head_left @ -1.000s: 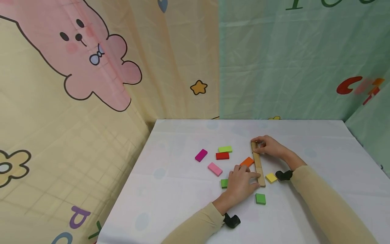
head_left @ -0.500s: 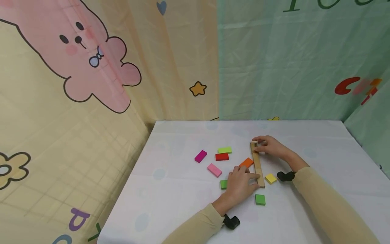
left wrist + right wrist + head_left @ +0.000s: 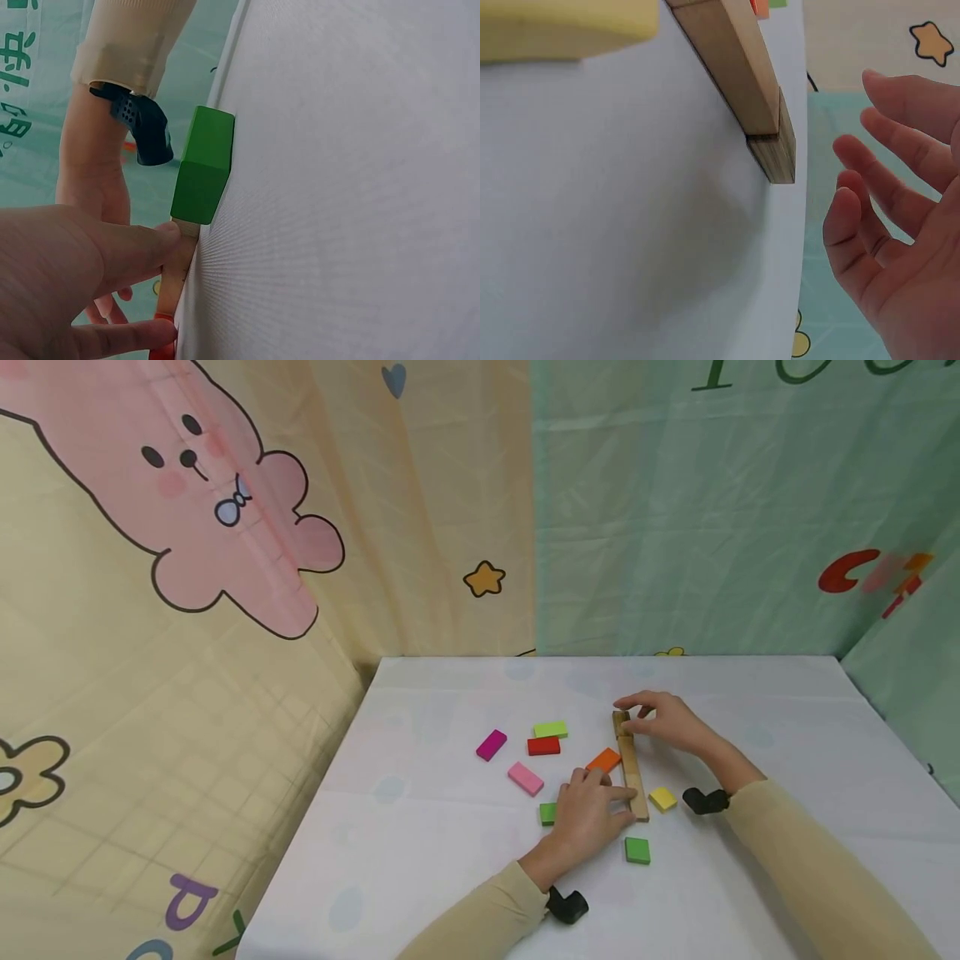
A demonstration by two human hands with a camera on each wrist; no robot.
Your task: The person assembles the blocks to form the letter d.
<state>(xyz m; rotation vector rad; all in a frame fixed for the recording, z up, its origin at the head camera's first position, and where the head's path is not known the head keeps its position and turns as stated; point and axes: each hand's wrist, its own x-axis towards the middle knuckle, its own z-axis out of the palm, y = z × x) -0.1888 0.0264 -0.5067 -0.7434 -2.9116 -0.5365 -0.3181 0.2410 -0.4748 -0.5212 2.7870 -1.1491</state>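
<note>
A row of narrow plain wooden blocks (image 3: 632, 768) lies end to end on the table. My left hand (image 3: 583, 817) is at its near end, the thumb and straight index finger touching the row's left side. Over the far end is my right hand (image 3: 666, 720), fingers relaxed and spread. In the right wrist view, the right hand (image 3: 907, 202) holds nothing and stands apart from the end block (image 3: 774, 154), which sits slightly out of line. The left wrist view shows a green block (image 3: 204, 165) overlapping the wood near the left thumb.
An orange block (image 3: 603, 760) lies left of the row, a yellow block (image 3: 663, 800) right of it. Another green block (image 3: 547, 814) is partly behind my left hand. Pink (image 3: 526, 778), magenta (image 3: 491, 745), red (image 3: 543, 746) and lime (image 3: 551, 729) blocks lie farther left.
My right hand's fingers have drawn slightly away from the far end block, which now shows a seam and a small turn against the row. The left hand keeps its place.
</note>
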